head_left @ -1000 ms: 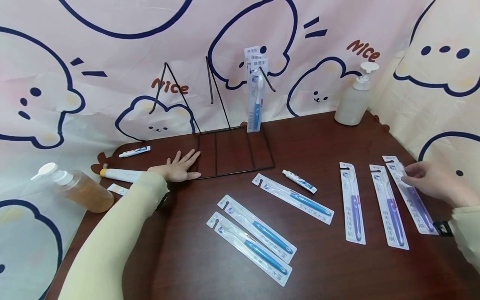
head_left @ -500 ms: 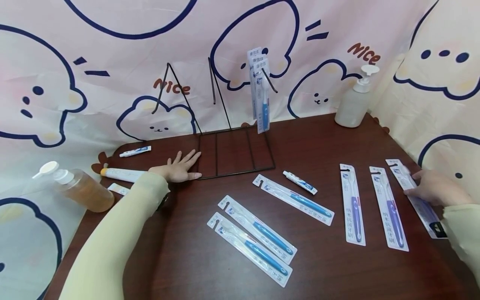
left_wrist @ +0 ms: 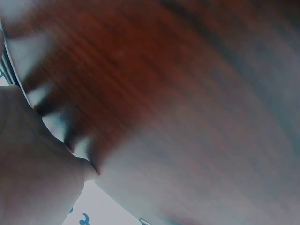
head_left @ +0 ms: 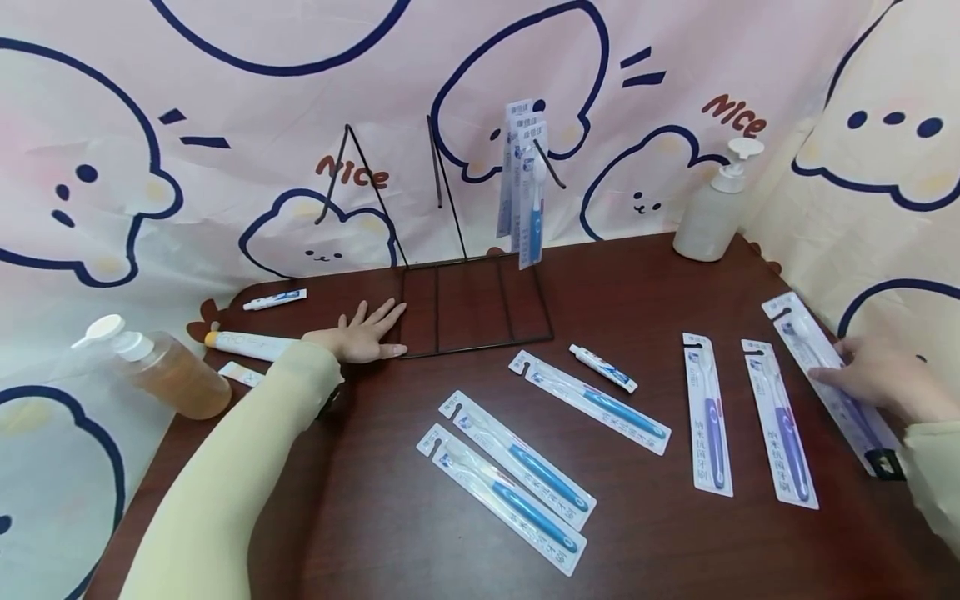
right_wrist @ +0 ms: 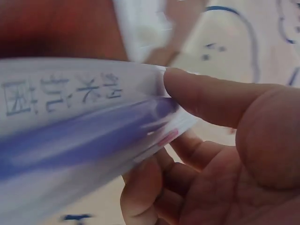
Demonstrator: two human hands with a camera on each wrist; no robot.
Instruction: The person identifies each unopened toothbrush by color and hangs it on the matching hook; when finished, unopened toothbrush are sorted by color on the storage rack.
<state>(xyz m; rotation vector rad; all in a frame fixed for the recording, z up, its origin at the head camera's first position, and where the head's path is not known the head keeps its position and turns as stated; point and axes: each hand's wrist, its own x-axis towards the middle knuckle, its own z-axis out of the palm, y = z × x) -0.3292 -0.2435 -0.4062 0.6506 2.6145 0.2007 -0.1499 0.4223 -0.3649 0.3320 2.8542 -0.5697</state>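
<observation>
At the far right in the head view, my right hand [head_left: 888, 375] pinches a packaged purple toothbrush [head_left: 810, 342] by its side edges. The right wrist view shows the thumb [right_wrist: 211, 96] on one edge of the pack and curled fingers [right_wrist: 143, 187] at the other. My left hand [head_left: 358, 340] lies palm down with spread fingers, at the left side of a black wire display rack [head_left: 477, 347]. Several packaged blue toothbrushes [head_left: 532, 200] hang on the rack's right hook. Two more purple toothbrush packs [head_left: 708, 412] lie left of my right hand.
Three blue toothbrush packs [head_left: 517, 471] lie mid-table, near a small toothpaste tube [head_left: 603, 368]. A white pump bottle [head_left: 708, 218] stands at the back right. An amber pump bottle [head_left: 183, 379], a larger tube [head_left: 247, 344] and another small tube [head_left: 275, 300] are at left.
My right hand has taken hold of the rightmost purple toothbrush pack and tilted it up off the table. The hanging packs have swung slightly apart. My left hand keeps its place.
</observation>
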